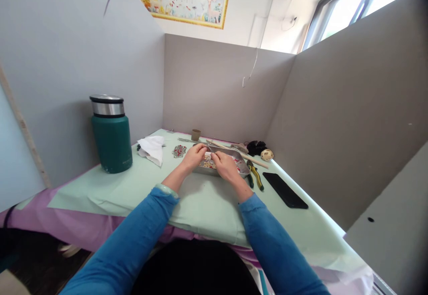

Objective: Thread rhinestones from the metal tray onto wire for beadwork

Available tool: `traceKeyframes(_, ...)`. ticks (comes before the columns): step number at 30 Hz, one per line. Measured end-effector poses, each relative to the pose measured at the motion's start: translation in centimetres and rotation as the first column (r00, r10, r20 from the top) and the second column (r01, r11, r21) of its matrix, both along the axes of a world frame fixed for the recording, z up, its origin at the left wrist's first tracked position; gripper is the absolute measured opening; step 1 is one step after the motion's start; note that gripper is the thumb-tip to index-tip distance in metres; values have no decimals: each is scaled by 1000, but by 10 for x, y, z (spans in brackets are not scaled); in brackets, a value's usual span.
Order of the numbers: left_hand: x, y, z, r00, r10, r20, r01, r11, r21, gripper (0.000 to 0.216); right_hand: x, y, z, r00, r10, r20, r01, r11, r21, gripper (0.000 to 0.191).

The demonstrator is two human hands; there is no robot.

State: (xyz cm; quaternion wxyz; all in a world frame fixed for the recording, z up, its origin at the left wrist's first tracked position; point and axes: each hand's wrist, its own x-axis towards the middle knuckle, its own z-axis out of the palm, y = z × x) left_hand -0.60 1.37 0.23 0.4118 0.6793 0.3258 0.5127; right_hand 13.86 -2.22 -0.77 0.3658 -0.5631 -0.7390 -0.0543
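Note:
Both my hands hover over a shallow metal tray [211, 173] of small red, white and gold beads [207, 161]. My left hand [194, 155] is closed, thumb and fingers pinched together above the tray's left side. Close beside it, my right hand [224, 164] pinches too, above the middle of the tray. Whatever lies between the fingertips is too small to make out. Left of the tray, a cluster of red and silver beadwork [179, 151] rests on the pale green table cover [200, 197].
A green flask [112, 139] stands at left near a crumpled white tissue [151, 149]. Behind the tray are a small brown cup [195, 135] and a wooden stick [256, 160]. Yellow-handled pliers [256, 176] and a black phone [284, 190] lie right. Grey partitions [227, 89] enclose the table.

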Motion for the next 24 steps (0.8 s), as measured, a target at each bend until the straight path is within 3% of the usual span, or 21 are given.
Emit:
traceKeyframes(5,-1,0,1,997,55,-53,-50,995,86,16,0,0,1,1000,8,-10,-8,1000,0,41)
traceKeyframes(14,-2,4,-2,999,22,-37,-19,996,84,17,3,-2,4,996,62,-61,-64,997,-32,41)
traceKeyframes(20,-3,8,-3,987,110,-119,-89,982,165,17,3,-2,3,999,38,-15,-38,999,-12,41)
traceKeyframes(24,-3,10,-5,943,265,-199,-200,934,297,16,0,0,3,997,-41,61,42,999,-1,40)
